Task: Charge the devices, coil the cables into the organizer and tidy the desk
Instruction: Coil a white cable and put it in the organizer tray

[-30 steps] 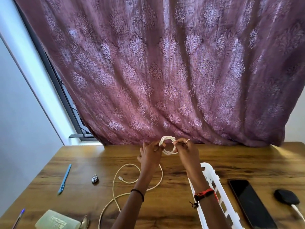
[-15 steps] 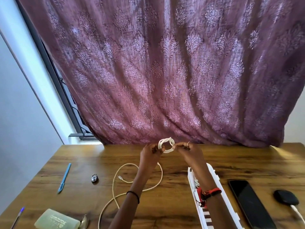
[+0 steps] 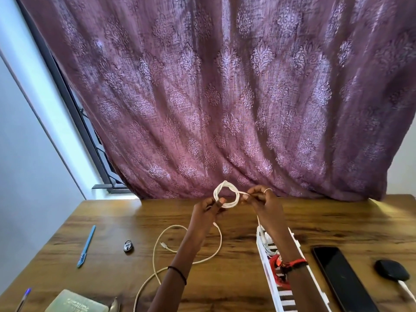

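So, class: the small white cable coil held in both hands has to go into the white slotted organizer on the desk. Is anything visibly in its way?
Only the person's own right forearm, which lies across the white slotted organizer below the white cable coil; no other object intervenes.

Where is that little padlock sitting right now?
In the head view, the small padlock lies on the wooden desk, left of the person's arms, between the blue pen and the loose white cable.
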